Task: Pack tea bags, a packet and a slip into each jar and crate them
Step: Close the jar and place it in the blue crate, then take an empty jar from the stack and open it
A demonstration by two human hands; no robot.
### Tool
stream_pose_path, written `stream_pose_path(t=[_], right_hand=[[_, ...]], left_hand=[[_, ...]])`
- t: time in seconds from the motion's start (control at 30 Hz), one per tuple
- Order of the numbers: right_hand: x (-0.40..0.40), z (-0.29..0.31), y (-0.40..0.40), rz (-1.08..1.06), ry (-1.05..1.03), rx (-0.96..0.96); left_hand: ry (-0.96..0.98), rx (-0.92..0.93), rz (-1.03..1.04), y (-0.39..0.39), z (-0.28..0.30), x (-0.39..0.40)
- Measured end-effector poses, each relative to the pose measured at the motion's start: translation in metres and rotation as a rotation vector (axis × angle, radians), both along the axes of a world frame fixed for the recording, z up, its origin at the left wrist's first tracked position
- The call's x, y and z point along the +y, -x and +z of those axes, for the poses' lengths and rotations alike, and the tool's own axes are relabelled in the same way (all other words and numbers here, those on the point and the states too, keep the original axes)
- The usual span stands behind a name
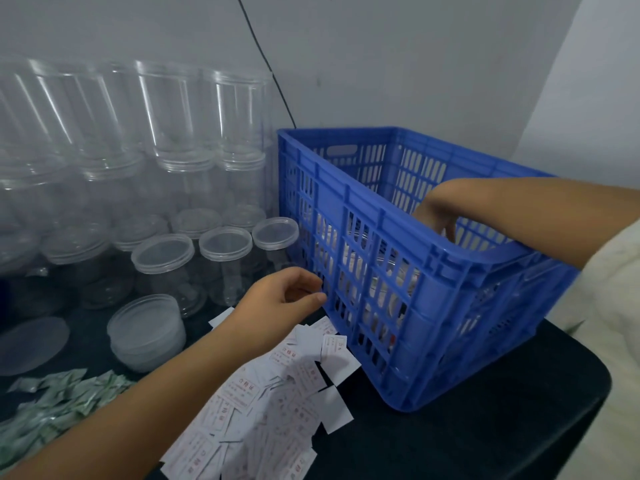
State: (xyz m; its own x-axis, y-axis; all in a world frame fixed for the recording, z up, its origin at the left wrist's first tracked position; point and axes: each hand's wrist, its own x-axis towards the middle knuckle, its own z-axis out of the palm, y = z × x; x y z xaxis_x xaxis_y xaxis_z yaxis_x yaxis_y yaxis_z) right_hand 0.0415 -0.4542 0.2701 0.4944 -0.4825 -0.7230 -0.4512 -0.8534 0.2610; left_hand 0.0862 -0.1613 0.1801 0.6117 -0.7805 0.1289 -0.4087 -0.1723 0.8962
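blue crate on dark table, jars inside seen thru slots | R hand reaches in over rim, grasp can't tell | L hand just left of crate, fingers loose, holding nothing | slips heaped at crate's front-left | empty jars stacked left

The white paper slips heaped on the table carry red print inside a red border. Their heading looks like three Chinese characters, perhaps 合格证, though it is blurred. The smaller lines beneath are too small to read.
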Motion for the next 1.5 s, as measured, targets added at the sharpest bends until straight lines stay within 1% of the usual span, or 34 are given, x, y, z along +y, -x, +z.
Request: stream_pose_path(t=[0.03, 0.07, 0.17, 0.2, 0.27, 0.33, 0.5, 0.57, 0.6, 0.67, 0.73, 0.77, 0.87, 1.0, 1.1, 1.2, 1.33, 1.5], right_hand=[[0.001, 0.004, 0.000, -0.014, -0.011, 0.008], [0.001, 0.010, 0.000, -0.045, -0.027, -0.042], [-0.001, 0.028, 0.004, -0.107, -0.075, -0.386], [0.001, 0.036, 0.005, -0.091, -0.065, -0.490], [0.014, 0.054, 0.007, 0.004, -0.001, -0.621], [0.031, 0.074, 0.006, 0.080, 0.020, -0.724], [0.094, 0.119, -0.008, 0.195, -0.116, -1.065], [0.126, 0.129, -0.022, 0.271, -0.192, -1.141], [0.143, 0.130, -0.030, 0.315, -0.213, -1.161], [0.177, 0.127, -0.049, 0.408, -0.185, -1.183], [0.211, 0.113, -0.071, 0.476, -0.152, -1.181], [0.226, 0.100, -0.082, 0.491, -0.167, -1.171], [0.262, 0.046, -0.118, 0.480, -0.196, -1.122], [0.281, -0.032, -0.155, 0.419, -0.031, -0.998], [0.277, -0.063, -0.173, 0.358, -0.004, -0.930], [0.273, -0.076, -0.184, 0.311, 0.020, -0.921], [0.274, -0.082, -0.191, 0.328, 0.081, -0.944], [0.275, -0.073, -0.185, 0.342, 0.058, -1.074]], left_hand=[[-0.015, -0.010, -0.003, 0.001, 0.001, 0.003], [-0.032, -0.023, -0.007, 0.001, 0.002, 0.006], [-0.082, -0.051, -0.016, 0.002, 0.008, 0.017], [-0.093, -0.055, -0.016, 0.002, 0.011, 0.022], [-0.107, -0.067, -0.006, 0.002, 0.015, 0.032], [-0.127, -0.092, 0.008, 0.003, 0.019, 0.044], [-0.174, -0.131, 0.056, 0.004, 0.027, 0.078], [-0.189, -0.134, 0.090, 0.003, 0.028, 0.099], [-0.191, -0.129, 0.107, 0.003, 0.027, 0.110], [-0.193, -0.106, 0.142, 0.000, 0.026, 0.134], [-0.187, -0.085, 0.189, -0.004, 0.023, 0.158], [-0.184, -0.084, 0.223, -0.007, 0.020, 0.169], [-0.176, -0.047, 0.311, -0.016, 0.011, 0.195], [-0.171, 0.016, 0.344, -0.025, -0.003, 0.217], [-0.184, 0.034, 0.361, -0.029, -0.010, 0.222], [-0.229, -0.010, 0.338, -0.032, -0.014, 0.219], [-0.238, -0.057, 0.322, -0.031, -0.016, 0.215], [-0.242, -0.083, 0.320, -0.027, -0.016, 0.214]])
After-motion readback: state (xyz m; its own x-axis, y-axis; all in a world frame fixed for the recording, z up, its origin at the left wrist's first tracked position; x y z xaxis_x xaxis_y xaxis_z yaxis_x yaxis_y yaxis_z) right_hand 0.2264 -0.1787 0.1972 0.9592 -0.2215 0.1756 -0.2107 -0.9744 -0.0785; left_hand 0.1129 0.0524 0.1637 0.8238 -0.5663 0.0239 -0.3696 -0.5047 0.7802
